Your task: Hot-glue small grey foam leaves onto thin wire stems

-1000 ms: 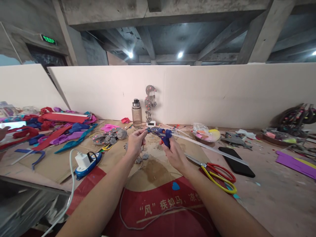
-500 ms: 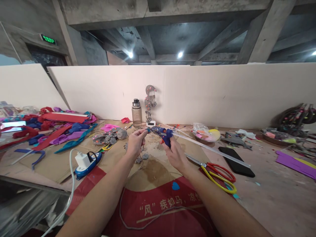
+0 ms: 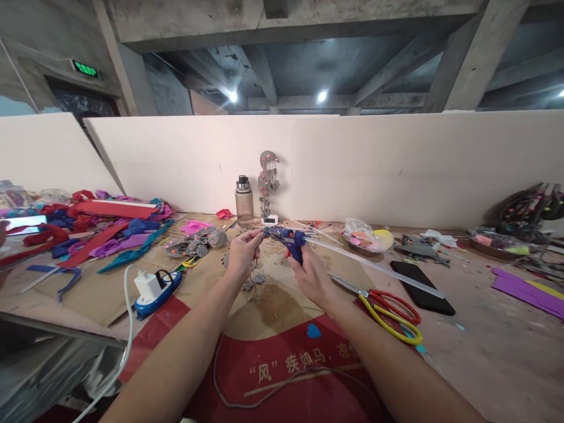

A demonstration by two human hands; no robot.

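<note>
My right hand [image 3: 312,275] is wrapped around the handle of a blue hot glue gun [image 3: 296,238]. A long clear glue stick [image 3: 374,265] runs out of its back, past the scissors and over the black phone. The gun's nozzle points left, right at the fingertips of my left hand [image 3: 242,254]. That hand is closed in a pinch; the small piece in it is too small and covered to name. A thin grey cord [image 3: 253,288] hangs below the left hand. Small grey pieces [image 3: 259,278] lie on the brown board between both hands.
Red-and-yellow-handled scissors [image 3: 390,311] and a black phone [image 3: 423,289] lie right. A bottle [image 3: 244,202] and a grey hanging ornament [image 3: 268,176] stand before the white panel [image 3: 396,170]. Left are a power strip [image 3: 152,302], grey yarn [image 3: 217,238] and coloured fabric strips [image 3: 101,235].
The glue gun has shifted very slightly left, its nozzle closer to my left fingertips. A bit of what looks like a finger now shows at the far left edge, by a lit screen.
</note>
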